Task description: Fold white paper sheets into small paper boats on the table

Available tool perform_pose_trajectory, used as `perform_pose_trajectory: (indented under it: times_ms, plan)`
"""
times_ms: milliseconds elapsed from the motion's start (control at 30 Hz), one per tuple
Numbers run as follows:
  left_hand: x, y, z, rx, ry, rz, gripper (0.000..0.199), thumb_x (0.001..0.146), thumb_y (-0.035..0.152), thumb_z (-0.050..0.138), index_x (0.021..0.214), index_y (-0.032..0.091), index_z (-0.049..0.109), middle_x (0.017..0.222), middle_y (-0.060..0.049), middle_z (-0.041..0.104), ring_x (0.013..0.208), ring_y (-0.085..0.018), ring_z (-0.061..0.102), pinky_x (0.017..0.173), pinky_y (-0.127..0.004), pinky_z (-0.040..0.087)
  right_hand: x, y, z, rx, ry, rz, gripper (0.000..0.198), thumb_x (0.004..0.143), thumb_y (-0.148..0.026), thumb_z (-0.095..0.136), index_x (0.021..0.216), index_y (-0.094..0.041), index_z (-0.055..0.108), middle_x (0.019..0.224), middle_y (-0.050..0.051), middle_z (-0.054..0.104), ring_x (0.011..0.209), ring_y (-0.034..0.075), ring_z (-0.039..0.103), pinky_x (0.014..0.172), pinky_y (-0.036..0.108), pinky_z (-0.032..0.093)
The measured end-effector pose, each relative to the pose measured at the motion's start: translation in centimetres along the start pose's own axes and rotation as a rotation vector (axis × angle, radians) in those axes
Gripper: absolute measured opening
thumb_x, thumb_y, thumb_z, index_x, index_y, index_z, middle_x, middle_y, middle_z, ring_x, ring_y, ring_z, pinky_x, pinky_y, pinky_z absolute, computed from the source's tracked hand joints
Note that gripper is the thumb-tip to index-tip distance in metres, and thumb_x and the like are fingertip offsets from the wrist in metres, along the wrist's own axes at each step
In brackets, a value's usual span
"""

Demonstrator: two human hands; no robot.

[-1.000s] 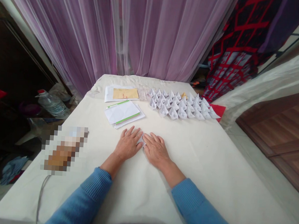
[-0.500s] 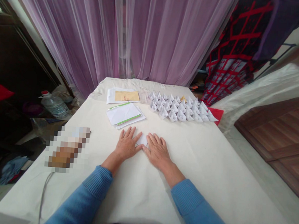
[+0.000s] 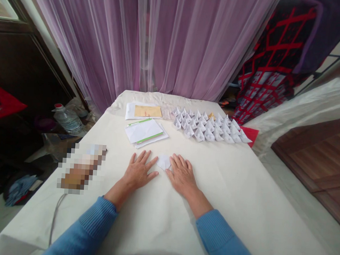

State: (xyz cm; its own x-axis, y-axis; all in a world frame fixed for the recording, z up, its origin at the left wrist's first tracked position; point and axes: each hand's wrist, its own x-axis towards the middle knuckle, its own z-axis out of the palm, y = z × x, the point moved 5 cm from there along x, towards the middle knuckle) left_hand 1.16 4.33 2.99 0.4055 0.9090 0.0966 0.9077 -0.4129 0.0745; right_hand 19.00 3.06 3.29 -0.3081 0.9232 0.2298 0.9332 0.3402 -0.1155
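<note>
A small piece of folded white paper (image 3: 164, 162) lies flat on the table between my hands. My left hand (image 3: 139, 171) rests palm down to the left of it, fingers spread, its fingertips close to the paper's left edge. On the other side, my right hand (image 3: 182, 174) lies flat with its fingers stretched out, the thumb and fingertips over the paper's right edge. Rows of small folded paper boats (image 3: 209, 128), white but for a yellowish one, stand beyond at the right. Behind my left hand sits a stack of white paper sheets (image 3: 145, 131) with green strips on it.
A tan envelope (image 3: 148, 111) lies on white sheets at the far left of the white-covered table (image 3: 235, 194). Nearer on the left is a blurred-out device (image 3: 82, 170) with a cable (image 3: 55, 214). Red paper (image 3: 251, 135) juts out behind the boats.
My left hand has slid left, away from the paper, and more of the paper now shows. The right hand stays at its right edge. The view has shifted slightly.
</note>
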Motion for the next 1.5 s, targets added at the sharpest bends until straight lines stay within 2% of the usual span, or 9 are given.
perform_pose_trajectory:
  times_ms: [200, 300, 400, 533, 600, 733, 933, 1167, 1500]
  plan:
    - [-0.6, 0.2, -1.2, 0.06, -0.02, 0.004, 0.053, 0.093, 0.055, 0.044, 0.141, 0.034, 0.045, 0.152, -0.012, 0.039, 0.139, -0.035, 0.037, 0.106, -0.065, 0.031, -0.3, -0.2, -0.2, 0.0, 0.007, -0.063, 0.052, 0.098, -0.043, 0.041, 0.145, -0.021, 0.042, 0.154, 0.014, 0.034, 0.141, 0.031, 0.029, 0.11, 0.051, 0.025]
    - [-0.2, 1.0, -2.5, 0.114, 0.005, 0.031, 0.045, 0.095, 0.047, 0.045, 0.136, 0.031, 0.052, 0.148, -0.011, 0.045, 0.136, -0.034, 0.04, 0.108, -0.065, 0.029, 0.0, -0.6, -0.1, 0.037, -0.063, -0.147, 0.051, 0.099, -0.046, 0.039, 0.146, -0.027, 0.04, 0.157, 0.01, 0.028, 0.144, 0.028, 0.023, 0.113, 0.052, 0.019]
    - [0.5, 1.9, -3.3, 0.132, 0.032, 0.085, 0.038, 0.096, 0.037, 0.044, 0.128, 0.026, 0.06, 0.144, -0.01, 0.051, 0.135, -0.032, 0.042, 0.112, -0.062, 0.026, 0.2, -0.7, 0.2, 0.07, -0.146, -0.18, 0.049, 0.099, -0.047, 0.036, 0.144, -0.029, 0.042, 0.156, 0.008, 0.03, 0.144, 0.026, 0.024, 0.114, 0.052, 0.018]
    - [1.5, 2.3, -2.1, 0.064, 0.034, 0.168, 0.042, 0.098, 0.036, 0.037, 0.134, 0.025, 0.055, 0.143, -0.005, 0.052, 0.136, -0.029, 0.042, 0.115, -0.06, 0.022, 0.1, -0.6, 0.5, 0.087, -0.18, -0.183, 0.051, 0.099, -0.048, 0.036, 0.145, -0.028, 0.041, 0.156, 0.008, 0.03, 0.144, 0.026, 0.025, 0.114, 0.054, 0.018]
    - [2.0, 2.3, -0.9, 0.031, 0.009, 0.232, 0.045, 0.1, 0.038, 0.031, 0.14, 0.026, 0.048, 0.146, -0.003, 0.049, 0.137, -0.025, 0.04, 0.116, -0.056, 0.022, -0.1, -0.6, 0.5, 0.092, -0.181, -0.189, 0.052, 0.099, -0.048, 0.038, 0.146, -0.027, 0.04, 0.157, 0.009, 0.029, 0.145, 0.026, 0.024, 0.115, 0.054, 0.017]
    - [3.1, 1.7, 0.3, 0.031, 0.006, 0.26, 0.048, 0.102, 0.04, 0.022, 0.146, 0.027, 0.039, 0.15, -0.002, 0.043, 0.142, -0.024, 0.034, 0.117, -0.055, 0.017, -1.1, -0.5, 0.4, 0.097, -0.189, -0.186, 0.052, 0.098, -0.05, 0.039, 0.146, -0.03, 0.04, 0.157, 0.01, 0.028, 0.145, 0.028, 0.023, 0.115, 0.054, 0.015]
    - [4.6, 1.7, 0.1, 0.027, -0.012, 0.267, 0.049, 0.101, 0.04, 0.023, 0.145, 0.027, 0.041, 0.15, -0.002, 0.044, 0.143, -0.028, 0.029, 0.116, -0.059, 0.017, -2.3, -0.5, 0.0, 0.082, -0.185, -0.147, 0.051, 0.097, -0.051, 0.04, 0.144, -0.031, 0.043, 0.157, 0.011, 0.027, 0.145, 0.03, 0.022, 0.114, 0.054, 0.016]
    - [5.6, 1.5, 0.7, 0.071, 0.004, 0.185, 0.048, 0.099, 0.045, 0.032, 0.143, 0.03, 0.044, 0.153, -0.006, 0.039, 0.143, -0.032, 0.03, 0.112, -0.063, 0.022, -2.0, -0.4, 0.0, 0.078, -0.195, -0.105, 0.048, 0.096, -0.051, 0.044, 0.141, -0.035, 0.046, 0.157, 0.011, 0.026, 0.145, 0.03, 0.022, 0.114, 0.054, 0.016]
    - [3.5, 1.5, 0.3, 0.001, 0.045, 0.277, 0.044, 0.1, 0.044, 0.03, 0.14, 0.036, 0.047, 0.15, 0.001, 0.044, 0.143, -0.028, 0.029, 0.116, -0.059, 0.015, -2.2, -0.3, -0.1, 0.086, -0.181, -0.109, 0.05, 0.096, -0.054, 0.042, 0.143, -0.037, 0.043, 0.157, 0.011, 0.028, 0.145, 0.029, 0.023, 0.114, 0.054, 0.017]
